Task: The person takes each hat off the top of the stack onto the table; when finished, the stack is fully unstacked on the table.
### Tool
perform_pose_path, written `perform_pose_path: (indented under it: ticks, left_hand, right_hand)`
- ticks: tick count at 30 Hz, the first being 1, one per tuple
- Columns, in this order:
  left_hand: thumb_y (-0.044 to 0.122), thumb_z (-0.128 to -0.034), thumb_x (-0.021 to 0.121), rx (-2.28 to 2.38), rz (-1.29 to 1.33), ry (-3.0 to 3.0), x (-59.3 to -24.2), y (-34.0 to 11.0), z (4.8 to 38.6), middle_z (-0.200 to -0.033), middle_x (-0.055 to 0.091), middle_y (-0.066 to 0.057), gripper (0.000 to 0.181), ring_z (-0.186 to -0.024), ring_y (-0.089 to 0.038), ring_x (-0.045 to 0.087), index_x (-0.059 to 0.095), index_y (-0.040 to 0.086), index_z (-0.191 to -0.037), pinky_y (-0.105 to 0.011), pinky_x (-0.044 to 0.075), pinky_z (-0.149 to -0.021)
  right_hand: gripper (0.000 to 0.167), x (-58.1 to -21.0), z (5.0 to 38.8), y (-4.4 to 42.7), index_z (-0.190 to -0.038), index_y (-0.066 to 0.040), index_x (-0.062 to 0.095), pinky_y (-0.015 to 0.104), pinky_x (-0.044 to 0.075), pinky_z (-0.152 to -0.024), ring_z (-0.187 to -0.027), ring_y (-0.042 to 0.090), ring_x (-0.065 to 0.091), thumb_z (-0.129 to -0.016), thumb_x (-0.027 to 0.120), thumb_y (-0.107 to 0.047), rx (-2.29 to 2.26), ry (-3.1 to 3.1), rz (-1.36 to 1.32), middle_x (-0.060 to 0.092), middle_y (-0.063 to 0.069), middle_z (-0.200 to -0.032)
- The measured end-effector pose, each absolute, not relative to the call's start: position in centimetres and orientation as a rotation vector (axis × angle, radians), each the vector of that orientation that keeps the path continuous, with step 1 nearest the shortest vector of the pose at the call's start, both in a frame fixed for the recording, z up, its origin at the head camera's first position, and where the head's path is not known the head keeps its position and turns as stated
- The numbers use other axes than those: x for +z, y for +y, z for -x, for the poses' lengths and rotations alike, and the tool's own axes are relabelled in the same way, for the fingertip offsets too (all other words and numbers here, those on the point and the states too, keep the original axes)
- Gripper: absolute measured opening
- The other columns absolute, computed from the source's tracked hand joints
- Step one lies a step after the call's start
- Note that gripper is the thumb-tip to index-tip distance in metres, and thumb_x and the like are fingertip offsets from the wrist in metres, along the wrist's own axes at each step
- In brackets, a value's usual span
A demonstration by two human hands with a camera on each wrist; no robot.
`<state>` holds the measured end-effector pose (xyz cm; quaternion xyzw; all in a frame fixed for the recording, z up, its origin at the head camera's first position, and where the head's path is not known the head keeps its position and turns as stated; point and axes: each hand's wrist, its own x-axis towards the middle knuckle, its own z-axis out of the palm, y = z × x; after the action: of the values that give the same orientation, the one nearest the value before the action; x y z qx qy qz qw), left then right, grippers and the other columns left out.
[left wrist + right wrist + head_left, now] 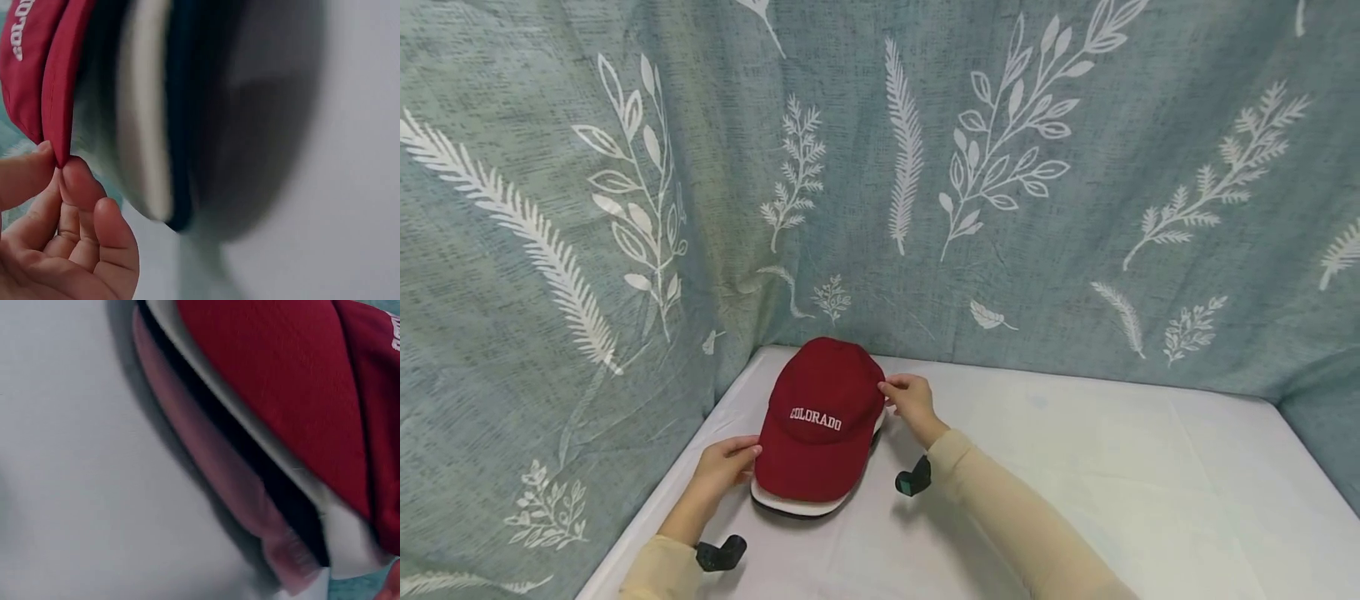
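Observation:
A red baseball cap point(822, 385) lettered COLORADO tops a stack of caps at the table's left side. My left hand point(718, 473) pinches the red brim's edge between thumb and fingers, plain in the left wrist view. At the crown's right side, my right hand point(914, 408) grips the red cap's edge with thumb and fingertips. Under it come a cream cap point(145, 112), a dark navy cap point(179, 169) and a pink cap point(194, 437). In the left wrist view a gap separates the red brim from the cream one. The lower caps' crowns are mostly hidden.
The stack lies on a white-covered table point(1075, 467) that stretches off to the right. A blue-green curtain point(865, 167) with white leaf prints hangs behind and at the left. Small black devices jut from the left wrist point(721, 553) and the right wrist point(913, 477).

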<state>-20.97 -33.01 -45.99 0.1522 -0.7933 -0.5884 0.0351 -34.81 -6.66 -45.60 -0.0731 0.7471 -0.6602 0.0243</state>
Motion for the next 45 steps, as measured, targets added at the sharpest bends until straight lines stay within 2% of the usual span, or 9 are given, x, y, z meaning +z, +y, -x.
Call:
perform_pose_path:
  ticks: [3, 6, 10, 17, 22, 29, 37, 45]
  left_hand:
    - [0.008, -0.0919, 0.054, -1.931, -0.469, -2.352, -45.1, -32.5, 21.3, -0.075, 0.057, 0.007, 0.040, -0.065, -0.003, 0.052, 0.045, -0.016, -0.123, -0.019, 0.049, -0.058]
    - [0.010, -0.0931, 0.053, -2.012, -0.439, -2.299, -44.0, -31.7, 21.5, -0.075, 0.056, 0.008, 0.043, -0.066, -0.002, 0.052, 0.042, -0.016, -0.126, -0.018, 0.049, -0.060]
    - [0.012, -0.0934, 0.054, -2.074, -0.391, -2.253, -42.5, -30.4, 22.0, -0.076, 0.056, 0.009, 0.046, -0.067, -0.001, 0.054, 0.040, -0.014, -0.129, -0.017, 0.049, -0.062]
    - [0.006, -0.0925, 0.053, -2.198, -0.297, -2.125, -40.5, -27.0, 23.1, -0.074, 0.057, 0.008, 0.030, -0.066, -0.003, 0.055, 0.049, -0.009, -0.118, -0.018, 0.049, -0.062]
    - [0.003, -0.0909, 0.054, -2.259, -0.259, -2.107, -39.9, -23.0, 23.9, -0.072, 0.055, 0.006, 0.026, -0.062, -0.004, 0.053, 0.052, -0.009, -0.114, -0.018, 0.048, -0.059]
    - [0.003, -0.0876, 0.057, -2.298, -0.190, -2.144, -41.3, -15.2, 25.2, -0.072, 0.055, 0.003, 0.029, -0.062, -0.006, 0.054, 0.054, -0.012, -0.112, -0.019, 0.048, -0.056]
    - [0.006, -0.0863, 0.060, -2.356, -0.122, -2.288, -45.0, -7.1, 25.6, -0.072, 0.059, 0.003, 0.026, -0.061, -0.006, 0.057, 0.058, -0.010, -0.106, -0.021, 0.049, -0.056]
    - [0.005, -0.0838, 0.062, -2.351, -0.263, -2.426, -48.1, -0.8, 25.2, -0.065, 0.059, 0.000, 0.015, -0.055, -0.007, 0.056, 0.062, -0.003, -0.097, -0.018, 0.045, -0.048]
  right_hand:
    - [0.019, -44.4, 34.9, -6.1, -0.095, 0.005, 0.067, 0.025, 0.047, -0.051, -0.062, 0.011, 0.059, -0.086, 0.064, -0.011, -2.071, 2.314, 0.230, 0.066, 0.007, -0.077]
    - [0.020, -42.9, 35.1, -5.4, -0.098, 0.004, 0.067, 0.028, 0.049, -0.055, -0.064, 0.010, 0.059, -0.088, 0.062, -0.013, -2.088, 2.309, 0.234, 0.067, 0.007, -0.081]
    - [0.020, -41.0, 35.7, -4.2, -0.100, 0.002, 0.066, 0.026, 0.048, -0.056, -0.064, 0.008, 0.057, -0.089, 0.062, -0.014, -2.107, 2.293, 0.228, 0.066, 0.008, -0.085]
    - [0.023, -38.2, 36.7, -0.6, -0.105, 0.002, 0.064, 0.030, 0.049, -0.061, -0.066, 0.006, 0.058, -0.091, 0.059, -0.015, -2.138, 2.289, 0.263, 0.065, 0.011, -0.093]
    - [0.027, -37.2, 36.7, 4.1, -0.108, 0.003, 0.063, 0.024, 0.048, -0.060, -0.067, 0.004, 0.059, -0.091, 0.059, -0.017, -2.112, 2.350, 0.233, 0.064, 0.008, -0.095]
    - [0.033, -38.2, 35.4, 12.8, -0.113, 0.007, 0.057, 0.022, 0.048, -0.061, -0.068, 0.002, 0.058, -0.092, 0.057, -0.019, -2.116, 2.380, 0.127, 0.060, -0.009, -0.078]
    - [0.038, -41.2, 33.2, 21.5, -0.114, 0.011, 0.053, 0.021, 0.049, -0.060, -0.067, -0.001, 0.058, -0.093, 0.055, -0.020, -2.035, 2.504, 0.004, 0.059, -0.014, -0.073]
    - [0.040, -44.1, 32.5, 26.9, -0.116, 0.013, 0.052, 0.022, 0.049, -0.059, -0.067, -0.004, 0.057, -0.094, 0.053, -0.021, -1.919, 2.576, -0.108, 0.057, -0.016, -0.075]
